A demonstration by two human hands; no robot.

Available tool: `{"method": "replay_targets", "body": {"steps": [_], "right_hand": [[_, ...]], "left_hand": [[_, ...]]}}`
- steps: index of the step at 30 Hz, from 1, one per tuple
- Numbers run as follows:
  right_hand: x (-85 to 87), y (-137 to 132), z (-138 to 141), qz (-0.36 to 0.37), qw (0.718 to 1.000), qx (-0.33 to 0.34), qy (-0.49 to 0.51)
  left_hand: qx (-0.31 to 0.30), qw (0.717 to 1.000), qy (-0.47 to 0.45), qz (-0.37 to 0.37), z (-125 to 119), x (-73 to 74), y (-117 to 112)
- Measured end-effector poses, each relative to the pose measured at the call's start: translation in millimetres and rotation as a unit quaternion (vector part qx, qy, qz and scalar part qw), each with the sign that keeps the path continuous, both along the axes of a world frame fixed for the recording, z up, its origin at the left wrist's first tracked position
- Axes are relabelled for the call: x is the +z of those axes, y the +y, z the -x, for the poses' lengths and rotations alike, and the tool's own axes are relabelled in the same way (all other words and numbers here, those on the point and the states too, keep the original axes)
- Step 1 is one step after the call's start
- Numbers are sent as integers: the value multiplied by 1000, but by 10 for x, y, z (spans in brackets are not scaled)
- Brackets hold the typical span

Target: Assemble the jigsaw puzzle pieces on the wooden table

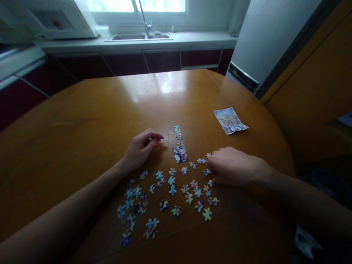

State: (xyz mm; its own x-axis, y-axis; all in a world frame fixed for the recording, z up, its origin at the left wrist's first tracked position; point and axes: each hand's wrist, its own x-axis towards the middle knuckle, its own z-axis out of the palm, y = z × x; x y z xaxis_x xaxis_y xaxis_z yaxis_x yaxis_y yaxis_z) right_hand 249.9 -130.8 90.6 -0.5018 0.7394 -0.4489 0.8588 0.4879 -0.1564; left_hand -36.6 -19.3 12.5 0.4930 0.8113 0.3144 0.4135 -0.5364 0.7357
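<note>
My left hand (142, 147) rests on the table, its fingers loosely bent and the index finger reaching forward. Nothing shows in it. Just to its right lies a narrow strip of joined jigsaw pieces (180, 148), wider at the near end. My right hand (233, 165) is low over the right side of the loose pieces, knuckles up and fingers curled down. Its fingertips are mostly hidden, so what they hold cannot be made out. A blue-white puzzle piece (207, 172) lies right at those fingers. Many loose pieces, including a yellow piece (207, 213), are spread between my forearms.
A creased printed picture sheet (231, 120) lies at the right on the brown wooden table (110, 110). Beyond the table are a counter with a sink (129, 37), a white microwave (55, 20) and a grey fridge (264, 40).
</note>
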Motion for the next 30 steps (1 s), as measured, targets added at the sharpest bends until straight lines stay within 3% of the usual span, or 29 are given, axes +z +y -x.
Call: {"method": "replay_targets", "body": {"steps": [9, 16, 21, 30], "right_hand": [[20, 36, -69, -17, 1000, -21, -6], [47, -62, 92, 25, 999, 34, 24], [-30, -131, 171, 26, 997, 55, 47], [-28, -99, 145, 38, 997, 40, 52]], "left_hand": [[1, 1000, -3, -1, 6, -19, 6], [6, 1000, -6, 4, -19, 13, -16], [10, 1000, -5, 0, -26, 21, -17], [11, 1000, -4, -3, -22, 16, -12]]}}
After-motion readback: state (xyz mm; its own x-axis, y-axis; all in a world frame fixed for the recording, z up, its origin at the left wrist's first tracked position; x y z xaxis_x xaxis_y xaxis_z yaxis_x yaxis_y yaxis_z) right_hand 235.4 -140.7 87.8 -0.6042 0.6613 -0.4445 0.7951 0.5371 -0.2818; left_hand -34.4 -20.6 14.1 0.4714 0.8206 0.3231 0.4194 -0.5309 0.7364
